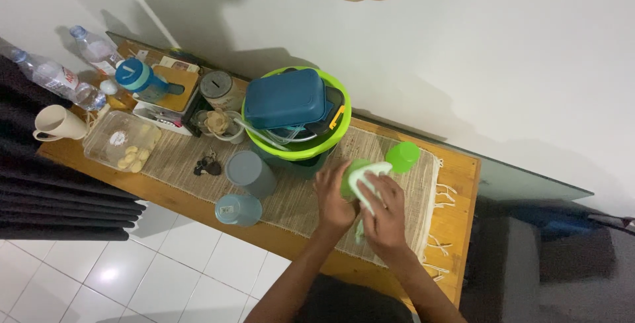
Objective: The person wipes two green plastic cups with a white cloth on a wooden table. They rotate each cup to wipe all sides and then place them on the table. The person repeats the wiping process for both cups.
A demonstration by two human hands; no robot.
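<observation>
As we are looking down from the head camera, our left hand [334, 197] is wrapping around a green cup [354, 176] lying on its side, while our right hand [385, 214] is pressing a pale cloth [370, 176] against it, fingers curled closed on the cloth. Both are working over the woven mat [291, 197] near the table's [463, 171] front edge. At one o'clock a loose green lid [402, 156] is sitting close by; a sweeping elbow could be knocking it off. At nine o'clock two grey tumblers [248, 174] are lying tipped, likely to roll. Farther off, at eleven o'clock, a blue box [286, 98] is perching atop a stacked green basin [337, 131], and a jolt to the table could be toppling it.
</observation>
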